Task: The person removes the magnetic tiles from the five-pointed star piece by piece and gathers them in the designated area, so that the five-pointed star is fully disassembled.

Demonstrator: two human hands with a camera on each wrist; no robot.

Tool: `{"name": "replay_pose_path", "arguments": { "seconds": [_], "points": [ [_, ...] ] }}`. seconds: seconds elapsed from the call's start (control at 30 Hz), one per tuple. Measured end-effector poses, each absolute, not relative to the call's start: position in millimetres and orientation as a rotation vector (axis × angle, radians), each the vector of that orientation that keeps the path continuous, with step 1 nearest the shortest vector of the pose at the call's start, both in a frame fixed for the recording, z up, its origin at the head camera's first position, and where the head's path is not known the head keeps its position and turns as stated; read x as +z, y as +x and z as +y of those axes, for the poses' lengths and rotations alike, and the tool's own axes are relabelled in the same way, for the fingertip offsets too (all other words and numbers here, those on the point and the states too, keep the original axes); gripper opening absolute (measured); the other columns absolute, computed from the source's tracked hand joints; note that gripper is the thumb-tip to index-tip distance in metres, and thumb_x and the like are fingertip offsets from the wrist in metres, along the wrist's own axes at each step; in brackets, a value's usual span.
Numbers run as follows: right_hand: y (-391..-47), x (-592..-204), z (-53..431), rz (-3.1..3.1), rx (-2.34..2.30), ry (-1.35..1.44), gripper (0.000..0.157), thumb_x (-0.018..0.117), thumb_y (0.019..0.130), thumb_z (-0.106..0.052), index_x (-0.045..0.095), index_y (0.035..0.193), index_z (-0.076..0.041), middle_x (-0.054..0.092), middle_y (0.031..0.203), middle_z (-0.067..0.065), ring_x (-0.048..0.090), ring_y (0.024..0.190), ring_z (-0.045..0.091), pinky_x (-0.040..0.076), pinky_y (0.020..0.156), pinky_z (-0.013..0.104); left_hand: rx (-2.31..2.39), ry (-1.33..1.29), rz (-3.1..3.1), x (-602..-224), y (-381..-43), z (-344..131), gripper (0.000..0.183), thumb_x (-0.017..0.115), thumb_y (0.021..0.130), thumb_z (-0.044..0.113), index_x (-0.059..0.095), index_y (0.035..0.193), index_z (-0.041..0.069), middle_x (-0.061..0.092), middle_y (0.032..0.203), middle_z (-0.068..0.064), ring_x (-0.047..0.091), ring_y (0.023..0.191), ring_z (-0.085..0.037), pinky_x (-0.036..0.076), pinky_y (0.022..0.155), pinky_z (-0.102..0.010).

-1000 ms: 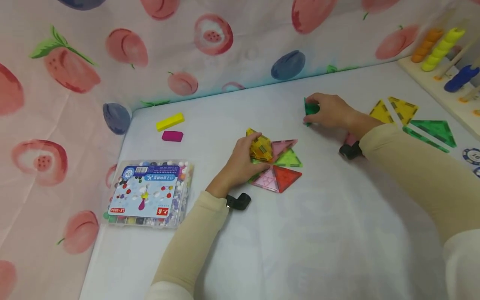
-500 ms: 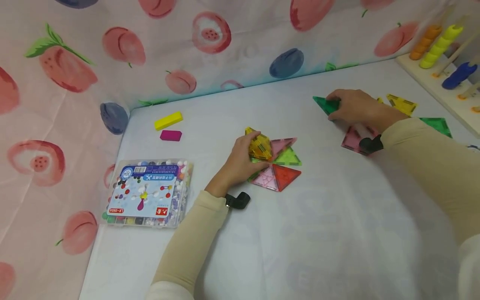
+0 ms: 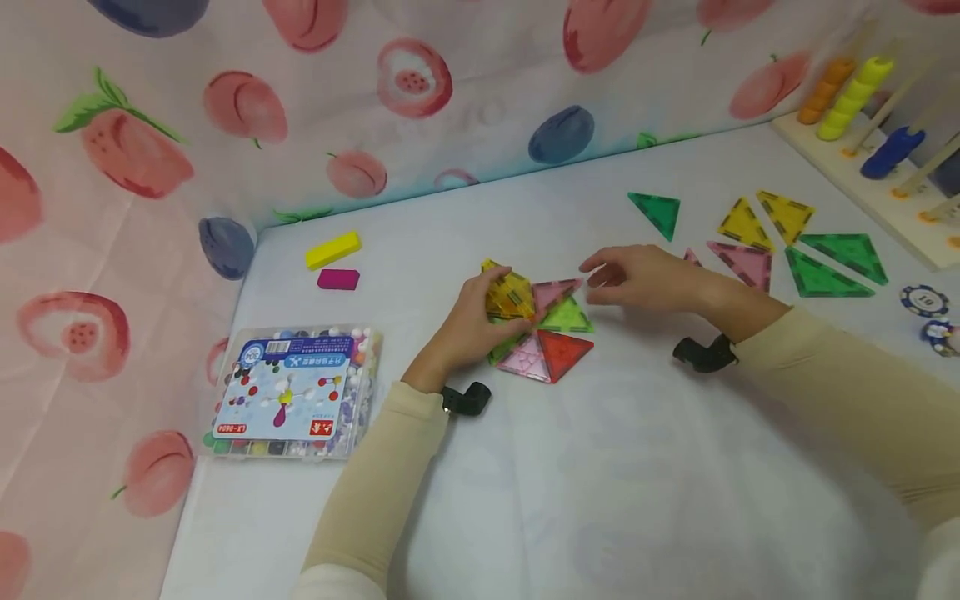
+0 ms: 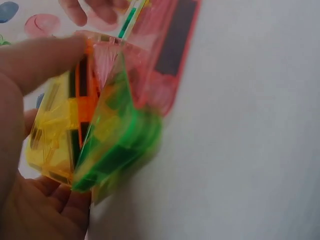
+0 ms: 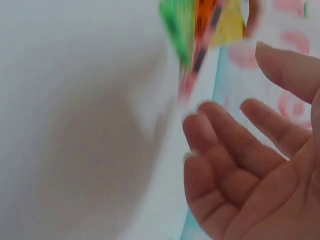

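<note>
My left hand (image 3: 467, 323) grips a cluster of translucent magnetic tiles, its thumb and fingers around the yellow tiles (image 3: 510, 293). Joined to these are a pink tile (image 3: 553, 293), a lime green tile (image 3: 567, 317) and a red tile (image 3: 566, 353). In the left wrist view a green tile (image 4: 115, 150) angles out from the cluster. My right hand (image 3: 637, 273) is empty, fingers loosely bent, just right of the pink tip. The right wrist view shows its palm, with the tiles' pointed end (image 5: 187, 90) beyond the fingertips. A dark green triangle tile (image 3: 660, 213) lies flat behind it.
Yellow tiles (image 3: 785, 217), green tiles (image 3: 832, 271) and pink tiles (image 3: 750, 265) lie at the right. A wooden stacking board (image 3: 813, 148) stands behind them, with poker chips (image 3: 924, 300) in front. At the left are a bead box (image 3: 285, 387), a yellow block (image 3: 333, 250) and a magenta block (image 3: 338, 279).
My right hand let go of the dark green triangle tile, which lies on the table, and moved left and nearer to the cluster. The left hand kept its grip.
</note>
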State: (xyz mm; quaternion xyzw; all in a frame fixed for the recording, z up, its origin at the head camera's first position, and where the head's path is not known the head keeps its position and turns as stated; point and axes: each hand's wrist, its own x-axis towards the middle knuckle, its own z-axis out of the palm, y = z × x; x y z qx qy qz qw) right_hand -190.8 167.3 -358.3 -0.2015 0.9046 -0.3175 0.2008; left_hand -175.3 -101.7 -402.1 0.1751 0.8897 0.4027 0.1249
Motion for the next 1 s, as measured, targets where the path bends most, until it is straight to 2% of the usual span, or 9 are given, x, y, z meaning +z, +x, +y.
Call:
{"name": "replay_pose_path", "arguments": {
  "seconds": [0.3, 0.53, 0.73, 1.0],
  "points": [
    [-180, -378, 138, 2.417, -1.100, -0.549, 0.049, 0.061, 0.085, -0.031, 0.048, 0.128, -0.013, 0.057, 0.116, 0.004, 0.051, 0.107, 0.020, 0.043, 0.085, 0.038, 1.214, 0.455, 2.586, -403, -175, -100, 0.064, 0.063, 0.080, 0.043, 0.033, 0.132, 0.024, 0.034, 0.129, -0.001, 0.039, 0.105, -0.016, 0.036, 0.090, -0.033],
    [-178, -378, 129, 2.369, -1.066, -0.480, 0.042, 0.058, 0.086, -0.035, 0.050, 0.124, -0.019, 0.059, 0.111, 0.004, 0.053, 0.101, 0.020, 0.045, 0.080, 0.037, 1.231, 0.424, 2.590, -402, -176, -104, 0.061, 0.060, 0.080, 0.048, 0.034, 0.131, 0.026, 0.036, 0.127, 0.002, 0.040, 0.104, -0.015, 0.035, 0.090, -0.035],
    [-180, -377, 124, 2.354, -1.124, -0.498, 0.049, 0.057, 0.087, -0.033, 0.044, 0.131, -0.015, 0.054, 0.118, 0.005, 0.050, 0.107, 0.021, 0.043, 0.085, 0.038, 1.246, 0.391, 2.564, -400, -178, -106, 0.057, 0.057, 0.082, 0.050, 0.034, 0.128, 0.026, 0.039, 0.124, 0.002, 0.040, 0.103, -0.015, 0.034, 0.090, -0.035],
    [-182, -374, 124, 2.351, -1.282, -0.403, 0.046, 0.056, 0.086, -0.037, 0.048, 0.128, -0.019, 0.047, 0.126, 0.000, 0.041, 0.114, 0.021, 0.042, 0.086, 0.040, 1.255, 0.445, 2.575, -402, -180, -104, 0.051, 0.057, 0.083, 0.046, 0.037, 0.124, 0.023, 0.042, 0.116, 0.001, 0.043, 0.100, -0.016, 0.037, 0.087, -0.034]
  ]
}}
